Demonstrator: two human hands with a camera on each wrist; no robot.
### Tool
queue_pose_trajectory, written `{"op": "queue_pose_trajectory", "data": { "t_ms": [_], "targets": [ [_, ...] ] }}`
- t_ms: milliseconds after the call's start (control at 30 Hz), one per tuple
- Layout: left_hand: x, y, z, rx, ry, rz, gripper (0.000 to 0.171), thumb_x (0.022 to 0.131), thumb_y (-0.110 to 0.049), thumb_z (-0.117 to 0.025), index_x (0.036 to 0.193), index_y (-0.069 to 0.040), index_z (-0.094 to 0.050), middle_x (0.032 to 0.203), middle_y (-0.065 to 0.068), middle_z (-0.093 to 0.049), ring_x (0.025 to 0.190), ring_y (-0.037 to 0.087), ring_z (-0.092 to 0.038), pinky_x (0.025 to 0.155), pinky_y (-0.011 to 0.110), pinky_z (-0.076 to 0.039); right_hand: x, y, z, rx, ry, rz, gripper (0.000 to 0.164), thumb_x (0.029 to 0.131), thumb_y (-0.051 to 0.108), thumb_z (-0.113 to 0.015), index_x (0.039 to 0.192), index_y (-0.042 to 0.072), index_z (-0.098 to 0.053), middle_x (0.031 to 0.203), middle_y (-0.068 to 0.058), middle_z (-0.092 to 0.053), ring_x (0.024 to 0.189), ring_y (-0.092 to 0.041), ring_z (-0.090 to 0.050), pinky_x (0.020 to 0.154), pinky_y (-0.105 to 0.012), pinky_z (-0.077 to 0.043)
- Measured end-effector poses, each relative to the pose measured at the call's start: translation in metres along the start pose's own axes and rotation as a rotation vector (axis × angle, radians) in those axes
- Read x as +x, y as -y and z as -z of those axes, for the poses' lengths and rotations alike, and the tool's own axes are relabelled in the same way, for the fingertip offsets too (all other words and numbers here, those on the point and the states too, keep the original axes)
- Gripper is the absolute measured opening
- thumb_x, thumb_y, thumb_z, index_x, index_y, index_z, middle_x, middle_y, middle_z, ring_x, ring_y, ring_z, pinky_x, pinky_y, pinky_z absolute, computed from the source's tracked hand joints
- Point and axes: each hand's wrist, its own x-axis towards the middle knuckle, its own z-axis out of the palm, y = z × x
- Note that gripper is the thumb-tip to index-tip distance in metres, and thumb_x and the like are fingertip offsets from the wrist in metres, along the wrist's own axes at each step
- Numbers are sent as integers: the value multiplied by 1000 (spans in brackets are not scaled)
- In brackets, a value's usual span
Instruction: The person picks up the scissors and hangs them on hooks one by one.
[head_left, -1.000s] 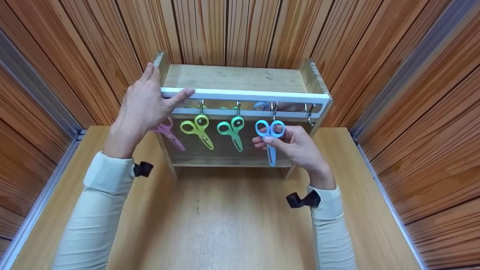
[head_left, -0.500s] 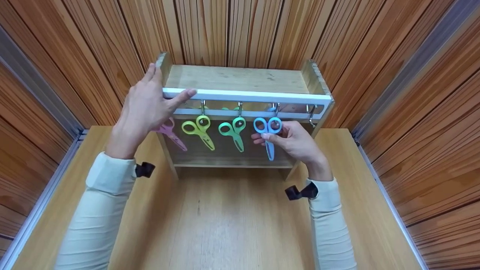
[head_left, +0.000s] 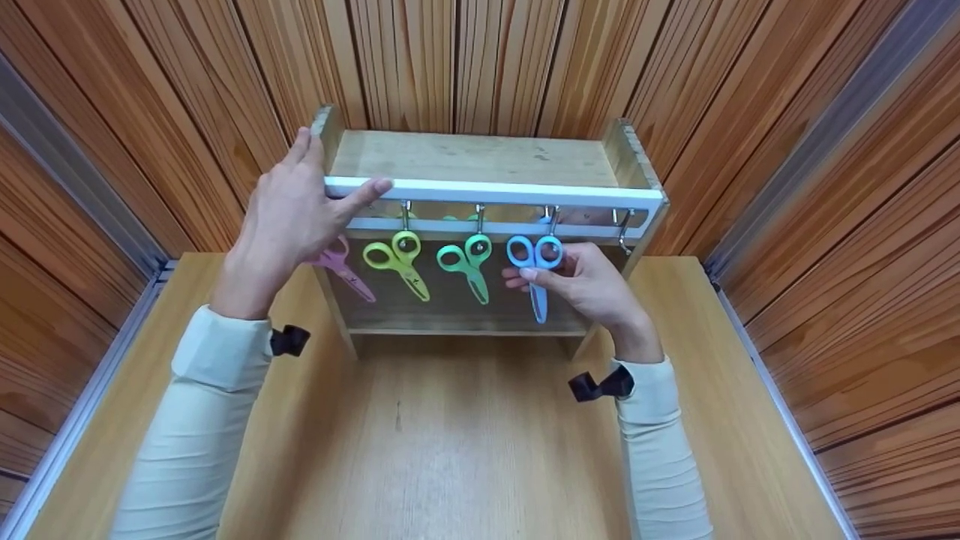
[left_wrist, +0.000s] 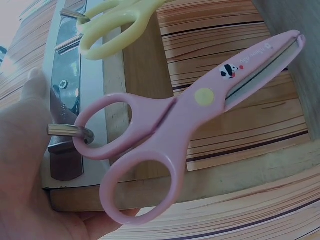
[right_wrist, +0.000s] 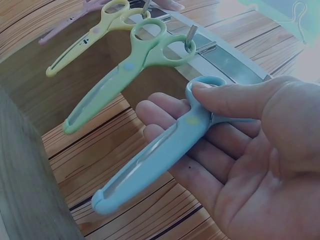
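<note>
My right hand [head_left: 596, 289] pinches a pair of light-blue scissors [head_left: 539, 296] between thumb and fingers, blades pointing down. One finger ring of these scissors is right at the lower end of a metal hook [head_left: 554, 219]. In the right wrist view, the thumb covers part of the blue handle. My left hand [head_left: 289, 206] rests on the left end of the wooden shelf [head_left: 480, 157], thumb along the white rail [head_left: 510, 190], fingers extended along the side panel. Pink scissors [left_wrist: 190, 117] hang by one ring beside it, partly hidden by that hand in the head view.
Yellow scissors [head_left: 409, 274] and green scissors [head_left: 474, 277] hang from hooks between the hands. At the rail's right end is a bare hook [head_left: 624, 232]. The shelf stands on a wooden table [head_left: 450, 450] against a wood-plank wall [head_left: 495, 60].
Over the second, my right hand has shifted slightly up and left, bringing the blue scissors' ring to the hook. The last half second shows hardly any motion. My left hand stays on the shelf.
</note>
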Motion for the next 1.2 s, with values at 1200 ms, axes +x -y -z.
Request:
{"op": "queue_pose_trajectory", "data": {
  "t_ms": [1200],
  "targets": [
    [-1, 0, 1, 22, -21, -7, 125, 88, -92, -41, 166, 3, -14, 175, 24, -11, 55, 18, -37, 53, 35, -39, -66, -6, 10, -466, -201, -144, 52, 103, 26, -70, 147, 2, -56, 144, -19, -65, 133, -38, -64, 111, -56, -51]
  ]
}}
